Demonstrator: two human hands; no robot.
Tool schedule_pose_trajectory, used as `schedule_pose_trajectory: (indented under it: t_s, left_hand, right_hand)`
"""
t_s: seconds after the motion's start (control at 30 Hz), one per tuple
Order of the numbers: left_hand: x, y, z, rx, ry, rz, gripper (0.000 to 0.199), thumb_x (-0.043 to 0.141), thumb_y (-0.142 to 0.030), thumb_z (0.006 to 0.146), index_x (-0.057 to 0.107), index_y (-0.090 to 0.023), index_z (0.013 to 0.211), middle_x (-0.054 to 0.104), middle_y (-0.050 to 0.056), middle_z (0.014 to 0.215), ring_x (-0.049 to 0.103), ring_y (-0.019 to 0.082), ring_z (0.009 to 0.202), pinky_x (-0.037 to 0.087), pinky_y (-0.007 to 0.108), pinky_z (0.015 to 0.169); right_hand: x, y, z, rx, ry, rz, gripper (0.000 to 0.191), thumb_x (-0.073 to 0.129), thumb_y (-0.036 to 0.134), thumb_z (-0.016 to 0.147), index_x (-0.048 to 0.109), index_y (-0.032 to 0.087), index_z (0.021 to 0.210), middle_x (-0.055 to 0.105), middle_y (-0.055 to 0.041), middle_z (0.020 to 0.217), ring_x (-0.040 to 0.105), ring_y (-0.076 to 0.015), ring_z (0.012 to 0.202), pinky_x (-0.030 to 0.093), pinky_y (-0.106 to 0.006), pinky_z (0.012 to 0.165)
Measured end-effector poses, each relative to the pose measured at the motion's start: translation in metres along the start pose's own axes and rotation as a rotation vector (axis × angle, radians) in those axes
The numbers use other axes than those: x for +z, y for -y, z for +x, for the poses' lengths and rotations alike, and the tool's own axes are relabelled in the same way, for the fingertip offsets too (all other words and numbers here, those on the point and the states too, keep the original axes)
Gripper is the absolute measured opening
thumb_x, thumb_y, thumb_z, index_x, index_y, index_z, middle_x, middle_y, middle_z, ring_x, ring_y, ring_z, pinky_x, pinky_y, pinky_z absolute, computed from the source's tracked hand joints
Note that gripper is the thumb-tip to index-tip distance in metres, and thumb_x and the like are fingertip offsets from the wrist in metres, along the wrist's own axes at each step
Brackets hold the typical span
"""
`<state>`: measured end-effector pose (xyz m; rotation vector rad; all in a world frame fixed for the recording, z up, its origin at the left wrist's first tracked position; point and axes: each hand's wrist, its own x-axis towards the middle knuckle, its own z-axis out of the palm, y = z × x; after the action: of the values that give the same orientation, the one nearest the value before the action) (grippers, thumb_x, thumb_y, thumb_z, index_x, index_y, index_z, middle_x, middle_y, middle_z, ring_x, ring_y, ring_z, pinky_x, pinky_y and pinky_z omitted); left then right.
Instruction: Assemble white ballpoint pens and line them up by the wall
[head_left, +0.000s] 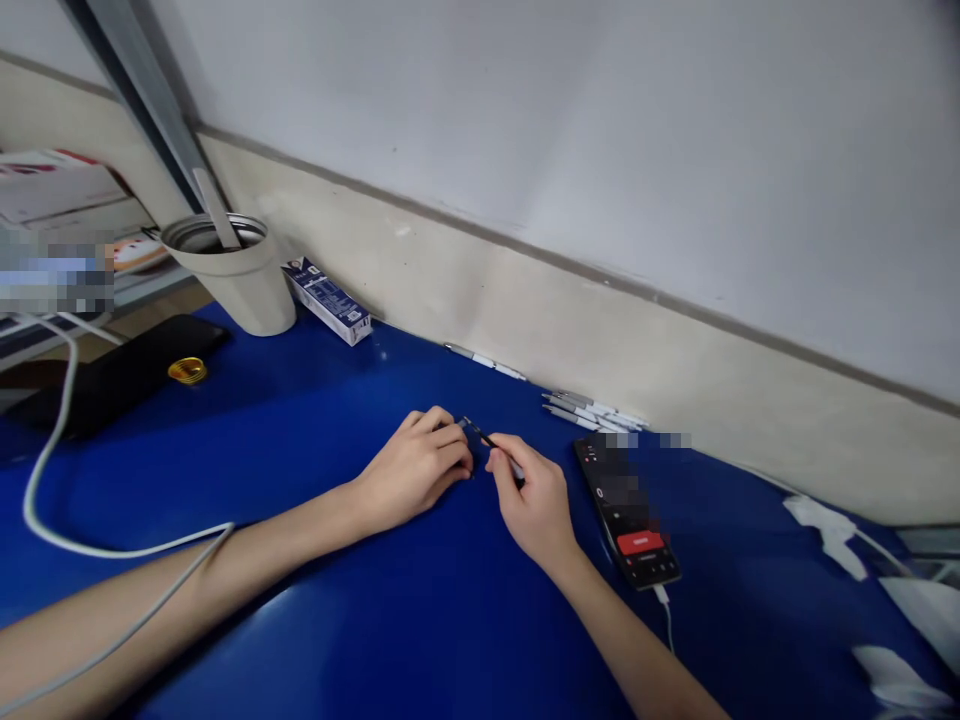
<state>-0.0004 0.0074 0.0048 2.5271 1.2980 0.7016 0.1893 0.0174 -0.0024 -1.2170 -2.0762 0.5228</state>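
My right hand [531, 497] is closed round a thin dark pen-like piece [482, 436], whose narrow tip points up and left toward my other hand. My left hand [417, 468] rests on the blue tabletop [360, 620] with its fingers curled and bent together. A small greyish bit shows at its fingertips, touching or very near the dark tip; what the fingers hold is mostly hidden. Beyond my hands, several white and grey pens [592, 411] lie in a bunch by the wall, and a single pen [485, 361] lies to their left.
A phone [634, 520] with a white cable lies right of my right hand. At the back left stand a cream cup [251, 285] and a blue-white box [328, 300]. A black case [135, 375], a gold coil [187, 371] and a white cable [46, 480] are left; crumpled tissues [829, 530] lie right.
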Motion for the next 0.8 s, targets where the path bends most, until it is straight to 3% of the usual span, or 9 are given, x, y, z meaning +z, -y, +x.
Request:
schedule_pose_trajectory:
  t_s: [0.13, 0.3, 0.43, 0.6, 0.7, 0.8]
  left_hand:
    - [0.002, 0.003, -0.002, 0.017, -0.015, 0.079, 0.014, 0.048, -0.020, 0.094, 0.060, -0.017, 0.089, 0.062, 0.005, 0.093, 0.047, 0.023, 0.099, 0.033, 0.035, 0.076]
    - [0.003, 0.012, -0.001, -0.027, -0.034, 0.070, 0.014, 0.046, -0.020, 0.094, 0.058, -0.017, 0.090, 0.059, 0.005, 0.093, 0.046, 0.022, 0.096, 0.036, 0.033, 0.075]
    - [0.004, 0.024, 0.002, -0.075, -0.087, 0.011, 0.018, 0.039, -0.020, 0.096, 0.054, -0.016, 0.087, 0.057, 0.006, 0.089, 0.047, 0.020, 0.087, 0.039, 0.033, 0.076]
    - [0.005, 0.031, 0.003, -0.111, -0.189, -0.013, 0.023, 0.032, -0.019, 0.097, 0.052, -0.015, 0.086, 0.058, 0.006, 0.086, 0.049, 0.019, 0.083, 0.041, 0.032, 0.079]
    - [0.004, 0.029, 0.003, -0.106, -0.200, 0.000, 0.023, 0.032, -0.019, 0.097, 0.053, -0.015, 0.087, 0.060, 0.006, 0.086, 0.050, 0.018, 0.082, 0.042, 0.031, 0.077]
    - [0.004, 0.026, 0.004, -0.092, -0.197, 0.034, 0.023, 0.034, -0.019, 0.097, 0.053, -0.016, 0.085, 0.060, 0.005, 0.084, 0.049, 0.018, 0.080, 0.041, 0.030, 0.076]
  right_hand:
    - [0.001, 0.002, -0.003, -0.091, 0.009, -0.047, 0.016, 0.044, 0.022, 0.091, 0.059, 0.019, 0.096, 0.064, -0.0020, 0.083, 0.058, -0.0131, 0.071, 0.041, -0.024, 0.068]
    - [0.001, 0.003, -0.002, -0.031, -0.022, -0.080, 0.016, 0.044, 0.025, 0.092, 0.056, 0.019, 0.083, 0.058, 0.0008, 0.070, 0.052, -0.0110, 0.060, 0.038, -0.023, 0.062]
    - [0.001, 0.002, 0.000, -0.054, -0.035, -0.101, 0.019, 0.046, 0.027, 0.091, 0.057, 0.019, 0.078, 0.059, 0.0005, 0.071, 0.053, -0.0111, 0.062, 0.038, -0.023, 0.062]
    - [0.002, -0.007, -0.002, -0.102, -0.091, -0.093, 0.017, 0.048, 0.026, 0.090, 0.064, 0.019, 0.089, 0.067, -0.0029, 0.083, 0.062, -0.0148, 0.074, 0.045, -0.024, 0.070]
    - [0.003, -0.010, -0.003, -0.136, -0.104, -0.089, 0.020, 0.048, 0.025, 0.090, 0.066, 0.020, 0.098, 0.069, -0.0051, 0.094, 0.065, -0.0176, 0.084, 0.047, -0.027, 0.077]
    - [0.002, -0.008, -0.004, -0.144, -0.078, -0.102, 0.021, 0.047, 0.025, 0.091, 0.066, 0.020, 0.098, 0.069, -0.0058, 0.093, 0.064, -0.0178, 0.082, 0.047, -0.028, 0.077]
